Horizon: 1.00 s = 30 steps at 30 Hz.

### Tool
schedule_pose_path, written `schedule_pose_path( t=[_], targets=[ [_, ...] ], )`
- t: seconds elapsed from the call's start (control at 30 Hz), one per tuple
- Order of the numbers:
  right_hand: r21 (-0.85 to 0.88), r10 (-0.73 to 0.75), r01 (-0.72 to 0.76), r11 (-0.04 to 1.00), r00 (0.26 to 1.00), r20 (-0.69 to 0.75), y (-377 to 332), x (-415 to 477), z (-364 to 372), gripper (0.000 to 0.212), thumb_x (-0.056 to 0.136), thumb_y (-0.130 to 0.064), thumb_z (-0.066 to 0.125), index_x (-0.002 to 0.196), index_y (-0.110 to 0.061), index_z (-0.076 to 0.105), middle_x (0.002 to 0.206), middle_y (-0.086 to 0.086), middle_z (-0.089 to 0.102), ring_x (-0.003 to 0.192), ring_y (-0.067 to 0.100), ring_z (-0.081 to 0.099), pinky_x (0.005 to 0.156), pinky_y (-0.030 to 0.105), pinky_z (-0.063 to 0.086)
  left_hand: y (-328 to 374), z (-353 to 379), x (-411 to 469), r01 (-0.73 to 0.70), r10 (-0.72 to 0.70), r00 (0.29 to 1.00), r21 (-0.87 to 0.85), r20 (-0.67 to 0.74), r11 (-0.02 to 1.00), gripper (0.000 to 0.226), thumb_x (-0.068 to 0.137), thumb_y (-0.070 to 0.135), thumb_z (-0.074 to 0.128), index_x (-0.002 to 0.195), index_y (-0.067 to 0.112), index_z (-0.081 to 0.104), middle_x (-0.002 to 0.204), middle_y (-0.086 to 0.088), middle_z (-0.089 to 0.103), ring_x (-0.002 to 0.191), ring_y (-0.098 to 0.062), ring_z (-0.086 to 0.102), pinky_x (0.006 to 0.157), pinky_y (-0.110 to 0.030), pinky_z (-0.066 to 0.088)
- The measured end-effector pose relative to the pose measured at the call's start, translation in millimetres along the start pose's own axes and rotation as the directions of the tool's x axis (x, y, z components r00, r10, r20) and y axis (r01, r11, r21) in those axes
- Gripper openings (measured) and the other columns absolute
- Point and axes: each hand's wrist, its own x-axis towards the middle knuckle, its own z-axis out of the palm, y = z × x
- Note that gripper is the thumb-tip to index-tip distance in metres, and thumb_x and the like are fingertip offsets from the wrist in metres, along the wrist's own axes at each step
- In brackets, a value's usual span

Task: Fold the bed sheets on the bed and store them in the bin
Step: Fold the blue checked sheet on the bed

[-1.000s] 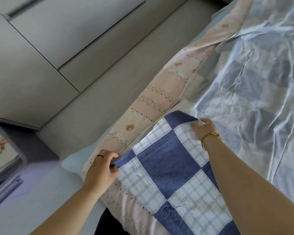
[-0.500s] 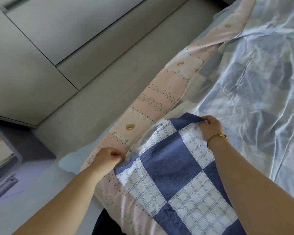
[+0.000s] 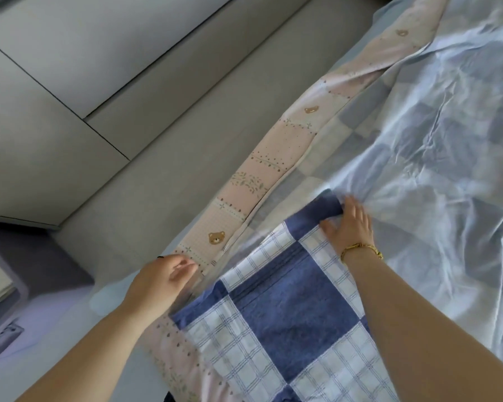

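Step in hand, as judged: first fold of the blue checked sheet (image 3: pixel 288 300), with its near flap turned face-up over its own pale, creased reverse, which spreads across the bed (image 3: pixel 70 338) to the right and far. Your right hand (image 3: pixel 349 224) appears to hold the flap's far corner between thumb and fingers, though blur softens this. Your left hand (image 3: pixel 163 280) sits at the flap's left edge with fingers loosely curled and tips by the pink bear-print sheet (image 3: pixel 262 175); I cannot tell whether it pinches any cloth. Before carrying the flap further, get a definite pinch on the left corner, checked cloth only, since the pink sheet lies touching along that edge and would likely drag with it. Hold the edge between your hands taut and move both corners at the same rate, so the fold line stays straight. Land corner on corner, then flatten outward from the fold, because the reverse is heavily creased. No bin can be identified in view, so storing looks well off.
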Motion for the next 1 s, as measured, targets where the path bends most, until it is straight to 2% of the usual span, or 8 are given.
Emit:
schedule_pose_path(
  t=[0.2,0.3,0.4,0.53,0.63,0.77,0.87,1.0],
  targets=[
    [0.068,0.0,-0.003,0.998,0.999,0.042,10,20,7,0.061,0.09,-0.024,0.055,0.142,-0.011,0.027,0.154,0.004,0.013,0.143,0.019,0.009,0.115,0.03,0.005,73,29,80,-0.061,0.062,0.997,-0.042,0.046,0.997,0.034,0.095,0.032,0.045,0.122,0.015,0.056,0.124,0.004,0.059,0.111,-0.01,0.054,0.086,-0.013,0.032],
    [0.295,0.059,-0.054,0.954,0.998,-0.005,12,28,7,0.038,0.088,-0.014,0.057,0.124,-0.005,0.053,0.146,0.006,0.031,0.135,0.025,0.028,0.113,0.034,0.019,100,46,113,-0.028,0.031,0.995,-0.028,0.094,0.999,0.021,0.094,0.029,0.05,0.102,0.014,0.062,0.1,0.0,0.065,0.092,-0.017,0.059,0.07,-0.016,0.037],
    [0.45,0.114,-0.087,0.889,0.993,-0.033,9,27,3,0.023,0.086,-0.009,0.059,0.108,-0.002,0.063,0.132,0.006,0.045,0.126,0.026,0.039,0.11,0.039,0.027,104,46,124,0.014,-0.012,0.999,-0.038,0.041,0.999,0.018,0.089,0.018,0.057,0.073,0.01,0.054,0.064,0.001,0.05,0.065,-0.018,0.048,0.047,-0.014,0.029],
    [0.378,0.033,-0.004,0.926,0.997,-0.072,-10,20,-15,0.017,0.089,-0.013,0.054,0.101,-0.012,0.066,0.093,0.003,0.059,0.106,0.028,0.053,0.105,0.04,0.032,92,36,122,-0.007,-0.002,0.989,-0.064,-0.146,0.998,0.009,0.088,0.014,0.059,0.083,0.006,0.06,0.061,0.001,0.05,0.069,-0.023,0.049,0.053,-0.03,0.023],
    [0.233,-0.061,0.085,0.969,0.993,-0.105,-42,20,-35,0.024,0.094,-0.022,0.048,0.11,-0.018,0.064,0.105,0.008,0.066,0.11,0.026,0.051,0.102,0.026,0.028,80,35,114,0.062,-0.076,0.988,-0.107,-0.138,0.992,0.019,0.087,0.008,0.06,0.104,-0.001,0.062,0.091,-0.011,0.064,0.083,-0.023,0.054,0.061,-0.019,0.027],
    [0.161,-0.087,0.092,0.983,0.995,-0.038,-82,38,-48,0.025,0.096,-0.023,0.04,0.11,-0.02,0.061,0.111,0.007,0.064,0.105,0.025,0.052,0.097,0.028,0.03,66,24,91,0.061,-0.066,0.997,-0.123,-0.038,0.99,0.026,0.093,0.011,0.05,0.114,-0.001,0.058,0.114,-0.014,0.062,0.103,-0.026,0.057,0.075,-0.02,0.033],
    [0.097,-0.031,0.024,0.995,0.997,0.07,-83,49,-42,0.026,0.096,-0.022,0.039,0.117,-0.018,0.053,0.118,0.007,0.06,0.104,0.025,0.051,0.097,0.031,0.033,49,17,67,0.075,-0.064,0.995,-0.148,0.077,0.986,0.03,0.096,0.026,0.044,0.118,0.008,0.055,0.113,-0.006,0.061,0.101,-0.02,0.055,0.076,-0.021,0.034],
    [0.108,0.018,-0.033,0.994,0.991,0.131,-52,26,-29,0.049,0.093,-0.031,0.049,0.136,-0.019,0.031,0.134,0.007,0.05,0.12,0.031,0.046,0.102,0.036,0.037,22,17,40,0.053,-0.052,0.966,0.003,0.251,0.999,0.036,0.086,0.023,0.063,0.119,0.023,0.049,0.102,0.004,0.063,0.086,-0.014,0.059,0.07,-0.02,0.042]
  ],
)
